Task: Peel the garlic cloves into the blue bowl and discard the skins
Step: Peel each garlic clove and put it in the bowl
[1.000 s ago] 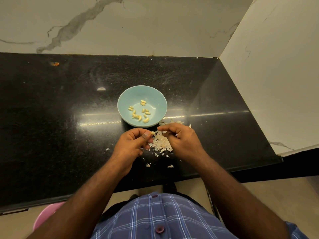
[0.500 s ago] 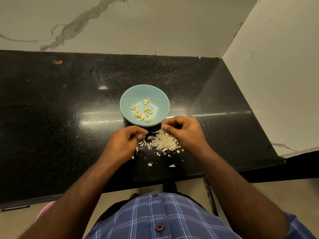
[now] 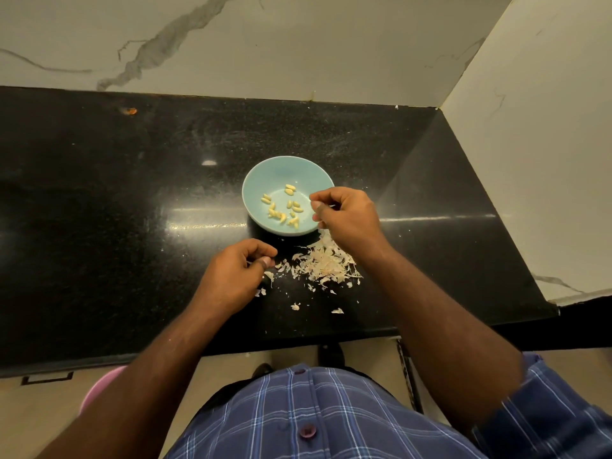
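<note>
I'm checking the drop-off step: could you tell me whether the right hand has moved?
Yes: the right hand moved from the skins pile to the blue bowl.

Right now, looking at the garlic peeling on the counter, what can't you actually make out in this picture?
Head view only:
- Whether the right hand, fingers curled over the blue bowl, holds a clove: its fingers hide it.
- What the left hand pinches: too small, covered by fingertips.
- Any unpeeled cloves under the skin pile: buried or absent, cannot tell.
- The pink object below the counter: counter edge and left arm cut it off.
</note>
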`<state>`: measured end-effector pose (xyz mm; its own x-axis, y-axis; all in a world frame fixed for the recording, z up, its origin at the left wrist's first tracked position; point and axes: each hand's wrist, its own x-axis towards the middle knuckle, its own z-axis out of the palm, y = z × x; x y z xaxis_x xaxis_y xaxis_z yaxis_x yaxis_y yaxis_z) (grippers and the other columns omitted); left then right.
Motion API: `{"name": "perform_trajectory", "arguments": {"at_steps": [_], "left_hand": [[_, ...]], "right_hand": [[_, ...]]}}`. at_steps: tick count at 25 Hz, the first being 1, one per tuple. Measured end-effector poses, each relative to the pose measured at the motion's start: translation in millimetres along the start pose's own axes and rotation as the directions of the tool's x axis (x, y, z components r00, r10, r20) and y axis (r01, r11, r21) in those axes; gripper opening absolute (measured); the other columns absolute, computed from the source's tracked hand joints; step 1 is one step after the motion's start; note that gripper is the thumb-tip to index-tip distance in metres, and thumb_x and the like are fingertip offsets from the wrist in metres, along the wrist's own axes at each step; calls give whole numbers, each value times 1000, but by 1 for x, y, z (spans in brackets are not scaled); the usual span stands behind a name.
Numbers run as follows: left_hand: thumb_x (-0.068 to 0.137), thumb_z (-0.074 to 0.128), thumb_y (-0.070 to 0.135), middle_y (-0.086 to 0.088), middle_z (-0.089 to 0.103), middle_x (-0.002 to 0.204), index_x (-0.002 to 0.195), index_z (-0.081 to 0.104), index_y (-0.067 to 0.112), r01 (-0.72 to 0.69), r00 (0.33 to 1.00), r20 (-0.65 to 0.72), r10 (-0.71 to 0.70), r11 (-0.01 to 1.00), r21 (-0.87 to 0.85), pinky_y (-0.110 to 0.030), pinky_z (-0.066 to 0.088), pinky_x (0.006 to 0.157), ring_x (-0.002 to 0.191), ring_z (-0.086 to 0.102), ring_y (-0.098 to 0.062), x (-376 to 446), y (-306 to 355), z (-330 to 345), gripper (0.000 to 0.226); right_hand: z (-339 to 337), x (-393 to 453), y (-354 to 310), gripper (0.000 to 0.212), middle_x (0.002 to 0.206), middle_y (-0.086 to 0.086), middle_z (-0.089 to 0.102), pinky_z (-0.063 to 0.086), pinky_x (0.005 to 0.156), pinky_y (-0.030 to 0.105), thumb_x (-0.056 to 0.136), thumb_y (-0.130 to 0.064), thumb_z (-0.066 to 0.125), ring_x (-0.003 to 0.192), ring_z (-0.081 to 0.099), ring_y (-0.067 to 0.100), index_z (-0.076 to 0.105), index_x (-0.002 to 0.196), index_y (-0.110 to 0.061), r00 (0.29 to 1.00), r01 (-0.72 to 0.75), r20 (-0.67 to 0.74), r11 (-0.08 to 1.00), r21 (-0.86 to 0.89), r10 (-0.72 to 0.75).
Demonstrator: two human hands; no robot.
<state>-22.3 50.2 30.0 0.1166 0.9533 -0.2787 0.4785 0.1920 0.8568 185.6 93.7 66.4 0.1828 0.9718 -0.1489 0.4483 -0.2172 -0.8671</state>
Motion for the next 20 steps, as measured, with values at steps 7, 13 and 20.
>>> {"name": "perform_trajectory", "arguments": {"at_steps": [7, 13, 20], "left_hand": [[99, 64, 24, 11, 76, 83, 95, 72, 31, 40, 998, 53, -38, 998, -39, -31, 57, 72, 66, 70, -10, -14, -4, 12, 11], [99, 63, 18, 10, 77, 89, 102, 71, 30, 56, 994, -83, -70, 986, -156, -22, 48, 61, 64, 68, -7, -18, -14, 19, 15], [96, 62, 7, -1, 76, 88, 105, 72, 16, 49, 958, -250, -137, 943, -331, -11, 44, 49, 56, 61, -2, -23, -18, 8, 17]], "right_hand": [[-17, -58, 43, 48, 79, 10, 70, 55, 57, 32, 101, -52, 51, 65, 64, 22, 67, 96, -6, 871, -377, 389, 915, 141, 299], [-5, -68, 69, 16, 102, 14, 75, 61, 87, 38, 98, -22, 65, 97, 72, 29, 70, 99, -8, 944, -284, 257, 908, 308, 208], [21, -87, 51, 9, 103, 20, 73, 61, 80, 34, 95, -5, 65, 86, 72, 23, 69, 104, -4, 865, -392, 464, 833, 391, 189]]}}
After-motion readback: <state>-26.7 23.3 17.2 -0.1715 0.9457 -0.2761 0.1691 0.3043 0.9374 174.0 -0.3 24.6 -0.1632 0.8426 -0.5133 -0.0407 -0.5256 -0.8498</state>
